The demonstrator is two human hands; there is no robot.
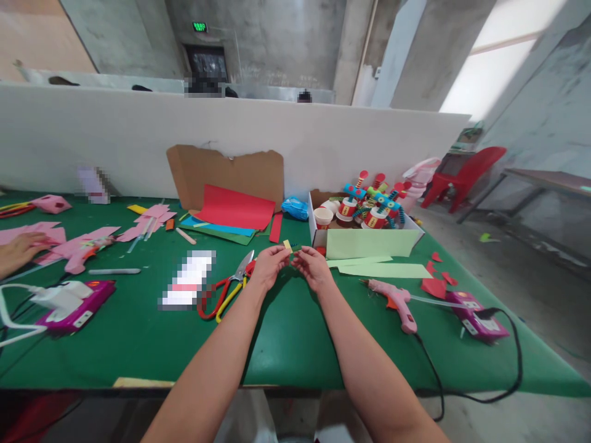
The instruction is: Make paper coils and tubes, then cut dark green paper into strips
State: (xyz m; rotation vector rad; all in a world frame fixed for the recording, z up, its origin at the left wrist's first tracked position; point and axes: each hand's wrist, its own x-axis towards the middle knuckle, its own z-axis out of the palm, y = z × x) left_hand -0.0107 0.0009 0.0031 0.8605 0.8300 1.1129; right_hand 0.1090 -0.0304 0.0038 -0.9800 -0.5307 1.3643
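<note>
Above the middle of the green table, my two hands meet with the fingertips pinched. My left hand (269, 267) is closed on a small yellow paper strip (288, 246). Fingers of my right hand (313, 267) grip a small dark green paper strip (296, 248) right beside it; fingertips partly hide both pieces, and I cannot tell whether they are joined. Scissors (225, 298) with red and yellow handles lie next to my left wrist. To the right of my right hand rests a pink glue gun (394, 299) with a clear glue stick in its back.
A box (373, 243) of paper-cup figures stands behind pale green strips (385, 270). Coloured sheets (237, 209) lie before propped cardboard (226, 166). Purple power strips (478, 317) sit at both sides, with a trailing cable. Another person's hand (21, 253) touches pink paper at far left.
</note>
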